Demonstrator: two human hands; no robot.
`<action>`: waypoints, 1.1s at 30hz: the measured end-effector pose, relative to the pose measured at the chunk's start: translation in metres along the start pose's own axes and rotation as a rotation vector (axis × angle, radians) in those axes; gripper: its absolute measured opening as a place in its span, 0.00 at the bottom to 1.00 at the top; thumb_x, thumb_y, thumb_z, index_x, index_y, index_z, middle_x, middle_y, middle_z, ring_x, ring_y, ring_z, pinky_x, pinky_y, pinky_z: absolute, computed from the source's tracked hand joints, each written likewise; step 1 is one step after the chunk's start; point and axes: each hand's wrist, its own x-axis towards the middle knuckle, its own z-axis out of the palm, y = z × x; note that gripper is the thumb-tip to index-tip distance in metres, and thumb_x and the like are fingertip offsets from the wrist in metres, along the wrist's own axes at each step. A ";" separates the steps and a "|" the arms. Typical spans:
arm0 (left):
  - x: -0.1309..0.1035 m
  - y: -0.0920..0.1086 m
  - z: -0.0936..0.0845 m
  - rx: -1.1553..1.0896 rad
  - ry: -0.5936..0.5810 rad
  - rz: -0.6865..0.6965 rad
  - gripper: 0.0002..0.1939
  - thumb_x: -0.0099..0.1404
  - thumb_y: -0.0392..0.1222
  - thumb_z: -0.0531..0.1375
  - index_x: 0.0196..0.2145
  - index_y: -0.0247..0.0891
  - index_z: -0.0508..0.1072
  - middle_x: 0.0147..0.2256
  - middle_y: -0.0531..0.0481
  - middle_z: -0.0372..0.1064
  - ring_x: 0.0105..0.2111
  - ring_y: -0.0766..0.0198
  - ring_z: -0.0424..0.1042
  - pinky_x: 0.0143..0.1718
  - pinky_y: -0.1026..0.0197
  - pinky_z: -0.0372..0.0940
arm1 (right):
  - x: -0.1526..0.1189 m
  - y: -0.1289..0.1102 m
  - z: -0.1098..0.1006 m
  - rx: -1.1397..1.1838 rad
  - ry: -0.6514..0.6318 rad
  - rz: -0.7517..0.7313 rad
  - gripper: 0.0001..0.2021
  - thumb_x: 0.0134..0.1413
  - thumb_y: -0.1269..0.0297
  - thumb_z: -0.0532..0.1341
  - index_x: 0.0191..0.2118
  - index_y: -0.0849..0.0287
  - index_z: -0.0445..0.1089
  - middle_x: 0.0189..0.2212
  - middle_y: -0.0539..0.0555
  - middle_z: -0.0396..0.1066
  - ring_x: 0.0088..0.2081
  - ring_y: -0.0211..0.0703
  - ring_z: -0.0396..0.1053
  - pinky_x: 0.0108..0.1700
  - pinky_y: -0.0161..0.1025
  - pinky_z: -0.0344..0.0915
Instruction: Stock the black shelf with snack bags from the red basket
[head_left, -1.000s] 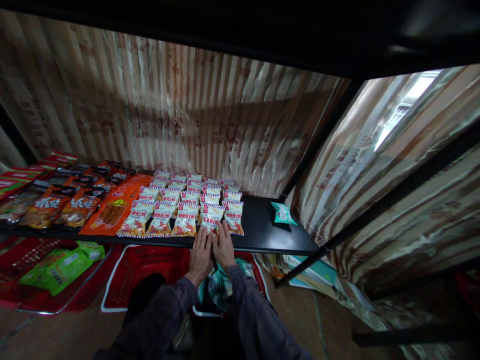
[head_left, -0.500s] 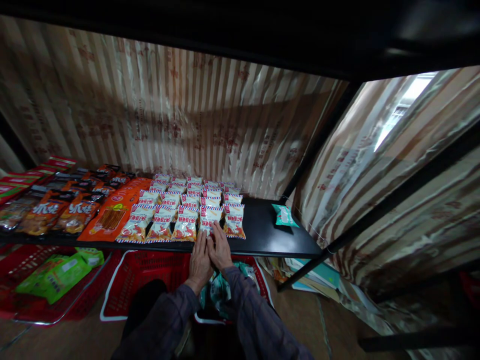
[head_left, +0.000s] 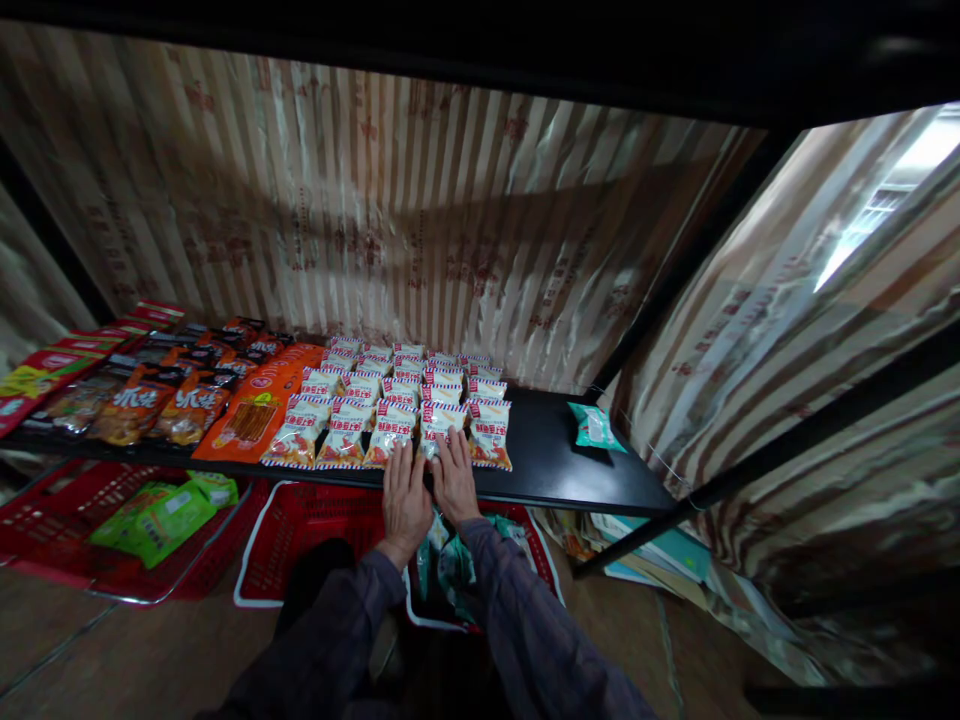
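Note:
Rows of small white snack bags with red print and striped edges stand on a black shelf. My left hand is open, its fingers stretched out against the lower part of a front-row bag. Beside it my right hand lies open too, fingertips on the neighbouring snack bag. The last front-row bag is just right of my right hand. Neither hand grips anything.
Orange snack packs and dark-topped bags lie left. A teal bag sits alone at the shelf's right. Below are red baskets, one with green packs. A black post slants at right.
The view has swung slightly left, so the shelf appears further right. My left hand has shifted left from the bag shared with my right hand to the neighbouring one; my fingers have spread slightly.

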 end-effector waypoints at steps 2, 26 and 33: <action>0.015 -0.008 -0.007 0.057 0.005 -0.074 0.23 0.62 0.31 0.50 0.55 0.32 0.64 0.62 0.36 0.50 0.65 0.52 0.40 0.61 0.43 0.49 | 0.000 -0.001 0.004 -0.015 0.033 -0.009 0.23 0.62 0.68 0.47 0.62 0.60 0.53 0.66 0.59 0.44 0.67 0.51 0.34 0.62 0.59 0.51; 0.039 -0.022 0.004 0.202 -0.094 -0.249 0.29 0.61 0.46 0.55 0.57 0.29 0.62 0.63 0.33 0.46 0.63 0.42 0.46 0.56 0.40 0.53 | 0.010 -0.003 0.018 -0.023 0.076 0.013 0.20 0.61 0.67 0.49 0.58 0.63 0.58 0.66 0.62 0.41 0.67 0.54 0.34 0.61 0.61 0.50; 0.035 -0.026 0.012 0.110 0.028 -0.275 0.28 0.61 0.43 0.54 0.58 0.30 0.60 0.61 0.35 0.53 0.61 0.47 0.52 0.56 0.45 0.55 | 0.010 -0.003 0.018 -0.016 0.093 0.024 0.21 0.61 0.67 0.49 0.59 0.60 0.57 0.66 0.60 0.42 0.66 0.53 0.36 0.60 0.60 0.52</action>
